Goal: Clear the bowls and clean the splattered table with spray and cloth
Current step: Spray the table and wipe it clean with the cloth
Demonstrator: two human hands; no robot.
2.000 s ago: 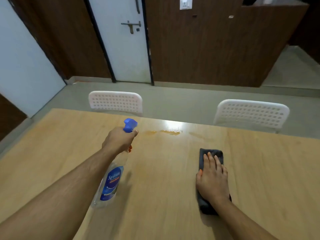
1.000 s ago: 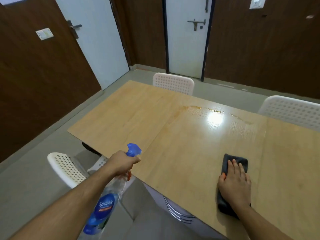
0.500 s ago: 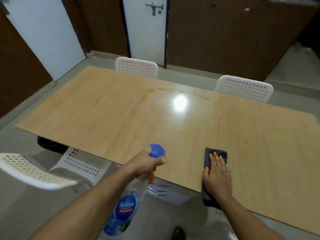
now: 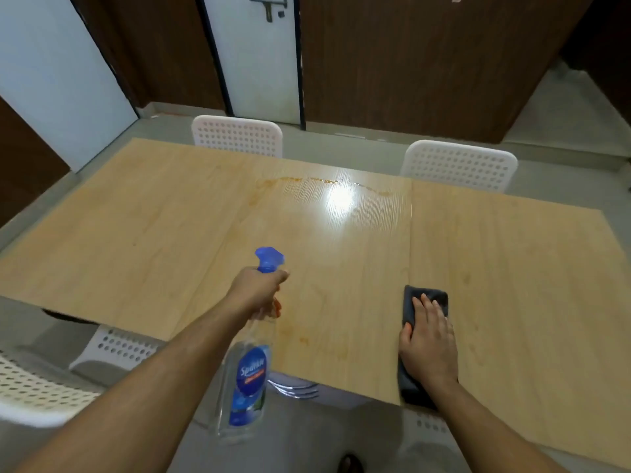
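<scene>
Right hand: the right hand [image 4: 428, 339] lay flat at about 4 o'clock, fingers straight, pressing the dark cloth [image 4: 416, 387] onto the bench [image 4: 153, 233]; its place on the cloth matched that of two seconds earlier.
Cloth: folded, dark grey, at the bench's near edge with its near end just over the lip, where earlier it had sat well in from that edge.
Left hand: the left hand [image 4: 257, 290] gripped the neck of the spray bottle [image 4: 247, 380] near the centre, fingers curled round it at the trigger, blue nozzle aimed toward 12 o'clock.
Change: over two seconds the view swung left and back, and the person stood farther from the bench; the bottle, over bare floor a second ago, hung at the near edge again, nozzle over the wood.
Meaning: probably repositioning between sprays; no wiping stroke showed, so most of the cleaning seemed undone.
Bowls: none on the bench, so the clearing looked finished.
Near marks: faint orange spots [image 4: 302, 339] on the wood beside the bottle.
Far spill: an orange streak [image 4: 297, 180] at 12 o'clock along the far edge, unwiped, beside a bright glare.
Label: blue label reading "Sparkle"; the smaller line beneath was too blurred to read.
Other writing: none legible.
</scene>
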